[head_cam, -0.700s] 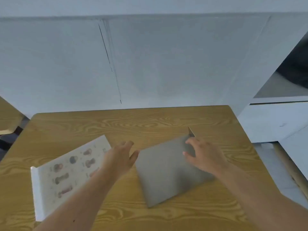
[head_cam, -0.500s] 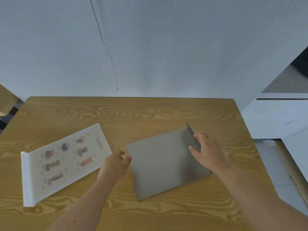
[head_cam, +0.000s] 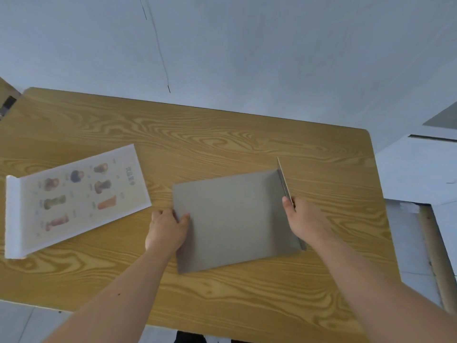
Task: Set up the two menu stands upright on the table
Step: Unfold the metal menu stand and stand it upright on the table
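grey stand (head_cam: 232,219) flat btwn hands | L hand (head_cam: 168,229) pinches its near-left edge, R hand (head_cam: 306,219) grips raised base flap (head_cam: 283,180) | looks light, stiff board; lift by edges | printed stand (head_cam: 76,196) flat, left of L hand

- Printed menu (head_cam: 74,198), at nine o'clock: its text and drink pictures are too blurred to read.
- Grey stand (head_cam: 235,219): its underside is hidden against the tabletop (head_cam: 222,134).
- Right hand (head_cam: 305,220): fingers hidden behind the stand's raised flap.
- Both forearms run off the bottom edge.
- The tabletop is cut off at nine o'clock.

wall (head_cam: 247,45): pale grey | table (head_cam: 222,149): wood-grain | floor (head_cam: 17,323): grey
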